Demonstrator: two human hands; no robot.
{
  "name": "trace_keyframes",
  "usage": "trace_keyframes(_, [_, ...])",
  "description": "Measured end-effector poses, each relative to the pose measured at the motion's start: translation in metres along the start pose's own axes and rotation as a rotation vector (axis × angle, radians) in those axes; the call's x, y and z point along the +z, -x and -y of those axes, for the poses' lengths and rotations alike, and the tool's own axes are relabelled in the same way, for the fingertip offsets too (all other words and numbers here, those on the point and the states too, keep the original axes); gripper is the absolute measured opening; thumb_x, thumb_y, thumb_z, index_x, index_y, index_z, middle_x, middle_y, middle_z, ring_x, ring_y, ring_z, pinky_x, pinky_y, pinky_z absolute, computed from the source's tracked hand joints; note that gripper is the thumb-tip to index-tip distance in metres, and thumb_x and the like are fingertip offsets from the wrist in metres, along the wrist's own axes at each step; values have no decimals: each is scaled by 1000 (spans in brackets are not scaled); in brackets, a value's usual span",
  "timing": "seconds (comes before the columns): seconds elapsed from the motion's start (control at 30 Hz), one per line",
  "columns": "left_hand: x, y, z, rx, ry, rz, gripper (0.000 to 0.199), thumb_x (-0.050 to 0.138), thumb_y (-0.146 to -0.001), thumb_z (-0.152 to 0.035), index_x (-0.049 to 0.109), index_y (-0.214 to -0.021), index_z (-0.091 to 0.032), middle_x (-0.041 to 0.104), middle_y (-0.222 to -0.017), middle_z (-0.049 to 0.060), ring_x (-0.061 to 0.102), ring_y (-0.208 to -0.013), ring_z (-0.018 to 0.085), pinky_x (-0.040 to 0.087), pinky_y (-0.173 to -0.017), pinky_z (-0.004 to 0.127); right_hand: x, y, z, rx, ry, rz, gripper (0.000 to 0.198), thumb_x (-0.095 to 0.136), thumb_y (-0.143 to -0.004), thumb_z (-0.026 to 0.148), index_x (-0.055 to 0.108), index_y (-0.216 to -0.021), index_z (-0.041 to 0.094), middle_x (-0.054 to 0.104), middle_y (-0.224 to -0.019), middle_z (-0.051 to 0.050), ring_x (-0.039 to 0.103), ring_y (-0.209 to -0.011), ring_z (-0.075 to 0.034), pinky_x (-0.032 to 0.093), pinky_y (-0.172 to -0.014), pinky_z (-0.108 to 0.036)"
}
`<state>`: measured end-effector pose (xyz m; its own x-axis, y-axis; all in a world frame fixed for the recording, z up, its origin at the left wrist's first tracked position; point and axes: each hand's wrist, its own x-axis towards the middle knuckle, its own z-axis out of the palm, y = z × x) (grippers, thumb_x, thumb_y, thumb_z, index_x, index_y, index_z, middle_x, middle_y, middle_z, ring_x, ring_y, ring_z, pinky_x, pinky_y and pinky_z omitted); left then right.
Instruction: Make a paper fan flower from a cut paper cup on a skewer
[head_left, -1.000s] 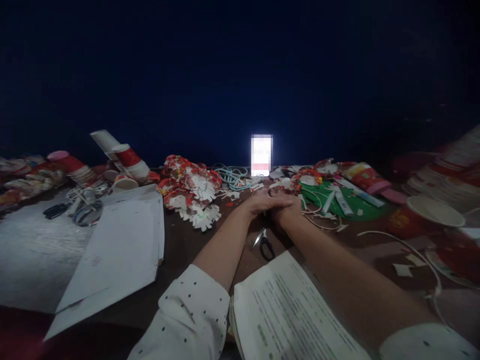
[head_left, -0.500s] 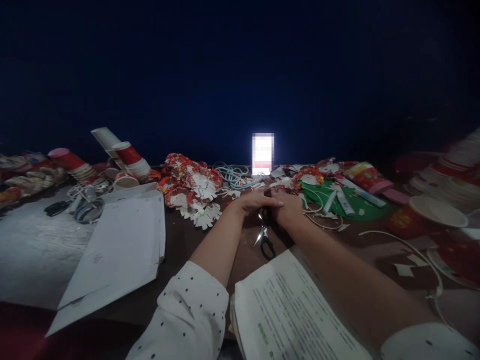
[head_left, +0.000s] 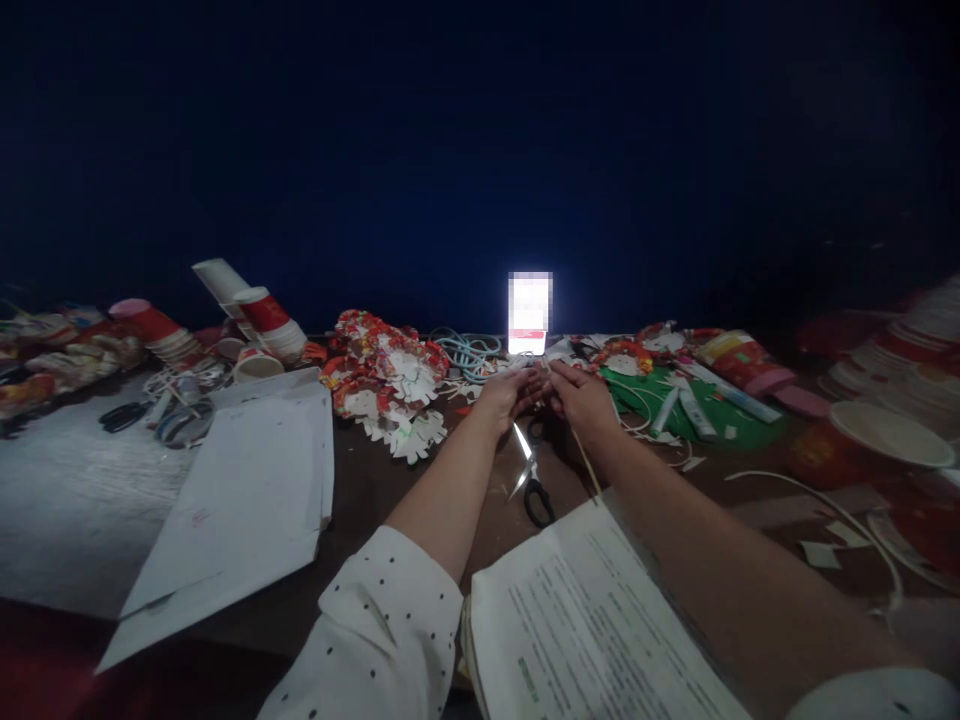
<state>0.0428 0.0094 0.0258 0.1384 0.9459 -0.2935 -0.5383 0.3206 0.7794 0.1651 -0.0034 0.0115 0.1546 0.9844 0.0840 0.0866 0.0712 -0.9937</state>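
Observation:
My left hand (head_left: pixel 504 396) and my right hand (head_left: pixel 579 395) meet over the table's middle, with fingertips close together. A thin pale cord (head_left: pixel 586 463) hangs from the pinched fingers of my right hand, down toward an open book (head_left: pixel 577 610). My left fingers are curled in; what they grip, if anything, is too small and dark to make out. Just below the hands lie black-handled scissors (head_left: pixel 530 472) with their blades apart, touched by neither hand. Left of my left hand is a pile of red and white paper decorations (head_left: pixel 409 380).
Behind the hands stands a lit phone (head_left: pixel 527 338) beside a coiled blue cord (head_left: pixel 466 350). White cardboard sheets (head_left: pixel 247 500) lie left, with stacked paper cups (head_left: pixel 268 325) behind. At right are green paper (head_left: pixel 739 422), tubes (head_left: pixel 694 410) and a large paper cup (head_left: pixel 889 435).
My hands have drawn slightly apart at the fingers, and the thin cord now shows hanging from my right hand. More of the scissors' blades is uncovered. The whole view has shifted slightly.

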Motion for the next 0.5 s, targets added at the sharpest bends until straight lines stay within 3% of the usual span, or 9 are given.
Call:
trace_keyframes(0.07, [1, -2, 4, -4, -17, -30, 10, 64, -86, -7, 68, -79, -13, 67, -64, 2, 65, -60, 9, 54, -60, 17, 4, 2, 0, 79, -216, 41, 45, 65, -79, 31, 70, -120, 16, 59, -59, 4, 43, -42, -9, 35, -40, -21])
trace_keyframes(0.17, [1, -6, 8, -6, -38, -56, 16, 60, -88, -5, 68, -77, -13, 62, -58, -1, 58, -51, 6, 50, -55, 15, 9, 7, 4, 143, -295, 69, 48, 67, -74, 28, 69, -120, 15, 59, -57, 5, 41, -40, -7, 30, -37, -18])
trace_keyframes(0.37, [1, -8, 9, 16, -52, -70, 23, 57, -90, -6, 66, -70, -14, 60, -56, -2, 54, -46, 5, 46, -54, 16, 12, 11, 2, 93, -81, 21, 45, 60, -78, 29, 73, -119, 15, 60, -55, 4, 45, -40, -10, 37, -40, -21])
trace_keyframes(0.5, [-3, -13, 13, 55, -113, -39, 17, 62, -87, -12, 67, -71, -15, 59, -56, -2, 52, -47, 8, 44, -54, 20, 9, 7, -6, -9, 123, 18, 50, 55, -83, 33, 71, -126, 15, 66, -62, 0, 53, -46, -14, 46, -46, -26])
